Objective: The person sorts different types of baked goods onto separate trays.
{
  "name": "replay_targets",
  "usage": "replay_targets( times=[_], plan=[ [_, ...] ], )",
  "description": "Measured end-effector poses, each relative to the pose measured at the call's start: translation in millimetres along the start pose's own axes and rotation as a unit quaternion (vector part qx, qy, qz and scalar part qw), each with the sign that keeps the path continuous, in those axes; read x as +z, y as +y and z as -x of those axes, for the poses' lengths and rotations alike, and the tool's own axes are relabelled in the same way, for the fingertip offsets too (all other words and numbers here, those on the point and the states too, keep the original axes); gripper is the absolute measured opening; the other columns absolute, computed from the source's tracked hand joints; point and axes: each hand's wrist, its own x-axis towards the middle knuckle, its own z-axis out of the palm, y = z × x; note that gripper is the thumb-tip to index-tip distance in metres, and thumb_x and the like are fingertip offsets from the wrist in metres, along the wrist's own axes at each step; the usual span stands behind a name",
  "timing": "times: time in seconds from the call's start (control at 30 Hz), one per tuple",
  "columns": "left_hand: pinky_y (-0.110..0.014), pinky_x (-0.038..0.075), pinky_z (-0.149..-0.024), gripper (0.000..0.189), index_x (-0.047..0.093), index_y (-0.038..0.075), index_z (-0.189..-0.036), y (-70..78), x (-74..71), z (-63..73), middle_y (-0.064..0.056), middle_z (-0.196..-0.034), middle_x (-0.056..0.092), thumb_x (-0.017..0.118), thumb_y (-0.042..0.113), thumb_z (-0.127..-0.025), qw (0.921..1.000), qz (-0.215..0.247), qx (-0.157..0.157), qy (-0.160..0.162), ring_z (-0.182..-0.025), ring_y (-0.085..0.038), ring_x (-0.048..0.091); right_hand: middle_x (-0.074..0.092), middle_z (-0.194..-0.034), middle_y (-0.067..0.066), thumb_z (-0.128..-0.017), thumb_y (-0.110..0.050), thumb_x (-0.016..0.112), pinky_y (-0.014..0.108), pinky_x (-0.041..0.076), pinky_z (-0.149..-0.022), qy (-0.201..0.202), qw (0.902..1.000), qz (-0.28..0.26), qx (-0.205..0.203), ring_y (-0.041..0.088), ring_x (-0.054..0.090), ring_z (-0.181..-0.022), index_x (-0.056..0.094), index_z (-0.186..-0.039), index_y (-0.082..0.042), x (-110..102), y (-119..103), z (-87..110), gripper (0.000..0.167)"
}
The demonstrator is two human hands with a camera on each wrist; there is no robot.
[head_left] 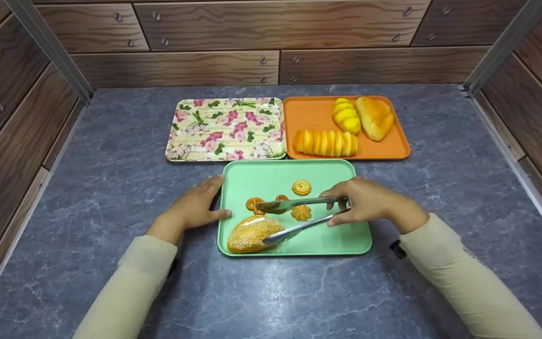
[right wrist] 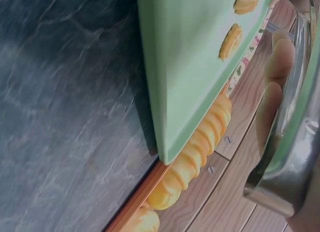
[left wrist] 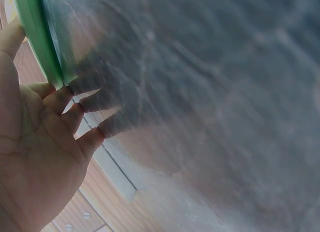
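- Here's your left forearm, reaching up from the lower left in its pale sleeve, wrist low, and your left hand is at the left edge of the green tray.
- Those fingers are extended and slightly spread, tips down on the tabletop, while the thumb lies across the tray's rim; nothing is clasped there.
- Over on the other side, your right forearm slants in from the lower right, the right hand above the tray's right side, knuckles up.
- And these fingers are gripping! They curl around the metal tongs near the hinge end, arms spread apart and pointing left.
- The tongs' far tip overlaps the pretzel; the near tip is at the right side of the crumb-topped bread, contact hard to judge.
- That bread sits in the tray's near left corner, the pretzel just beyond it.
- Two cookies, one swirled and one ridged, lie right of the pretzel, either side of the tongs' far arm.
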Motion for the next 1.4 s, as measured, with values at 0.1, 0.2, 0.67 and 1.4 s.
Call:
replay_targets(
  times=[0.1,0.2,0.67,1.4],
  plan=[
    [-0.052,0.016,-0.112,0.094,0.010,0.010,-0.154,0.7,0.0,-0.1,-0.015,-0.156,0.015,0.059,0.056,-0.088,1.0000,0.000,-0.004,-0.003,-0.143,-0.032,0.011,0.070,-0.091,0.000,-0.078,-0.041,0.078,0.025,0.049,-0.058,-0.005,1.0000,0.005,-0.004,0.006,0.059,-0.065,0.066,-0.121,-0.004,2,-1,-3.3,0.059],
    [-0.052,0.015,-0.113,0.094,0.010,0.010,-0.154,1.2,0.0,0.0,-0.015,-0.157,0.014,0.059,0.056,-0.088,1.0000,0.000,-0.005,-0.003,-0.143,-0.032,0.011,0.070,-0.090,0.000,-0.078,-0.040,0.079,0.025,0.049,-0.058,-0.008,0.9999,0.009,-0.010,0.007,0.060,-0.064,0.067,-0.120,-0.005,5,-3,-5.5,0.057],
    [-0.052,0.015,-0.113,0.094,0.010,0.010,-0.154,2.1,-1.7,0.0,-0.014,-0.157,0.014,0.059,0.055,-0.088,1.0000,0.000,-0.006,-0.005,-0.143,-0.031,0.010,0.071,-0.086,-0.004,-0.079,-0.039,0.078,0.024,0.047,-0.052,0.012,0.9989,0.024,-0.037,0.004,0.055,-0.060,0.070,-0.115,-0.003,11,0,-8.2,0.052],
    [-0.051,0.015,-0.113,0.093,0.014,0.006,-0.153,1.3,-0.9,-0.1,-0.015,-0.156,0.018,0.063,0.051,-0.088,0.9999,-0.011,0.008,0.010,-0.142,-0.033,0.013,0.069,-0.089,-0.002,-0.082,-0.030,0.075,0.028,0.050,-0.058,0.098,0.9949,-0.006,-0.025,0.009,0.056,-0.066,0.067,-0.118,0.001,-15,9,-5.3,0.048]
  ],
)
